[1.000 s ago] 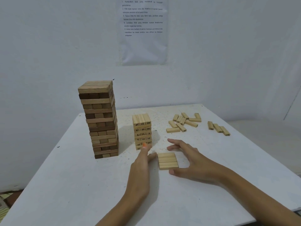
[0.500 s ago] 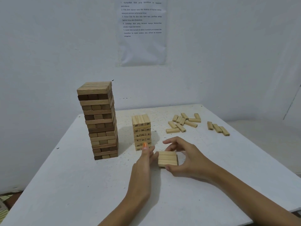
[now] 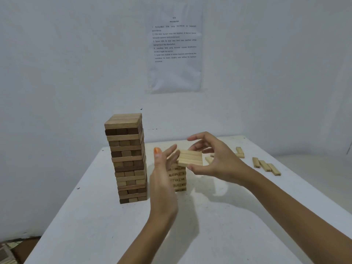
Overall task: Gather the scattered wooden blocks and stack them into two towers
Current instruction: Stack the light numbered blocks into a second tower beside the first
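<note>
Right hand (image 3: pixel 219 161), ctr-right of frame, gripped a flat layer of pale wooden blocks (image 3: pixel 190 158) set side by side: thumb under the near edge, fingers curled over the far edge, index lifted above. The layer was in the air at frame ctr, slightly tilted, just above the short pale tower of numbered blocks (image 3: pixel 179 178). Whether it touched the tower's top couldn't be told, since the hands hid that spot.

Left hand (image 3: pixel 163 168), just left of ctr, was flat & upright w/ fingers straight. Its fingertips were against the layer's left end and its thumb, w/ an orange nail, pointed up; it grasped nothing. Its palm covered the left part of the short tower.

A tall tower of mixed light and dark brown wooden blocks (image 3: pixel 127 159) stood upright left of ctr on the white table (image 3: pixel 95 235), near the left hand but apart.

Three loose pale blocks (image 3: pixel 265 166) lay in a row at right of frame, well apart from both towers. A few more loose blocks (image 3: pixel 240 152) showed past the right hand, partly hidden.

A printed paper sheet (image 3: pixel 175 52) hung on the pale wall at top ctr, text too small to read.
</note>
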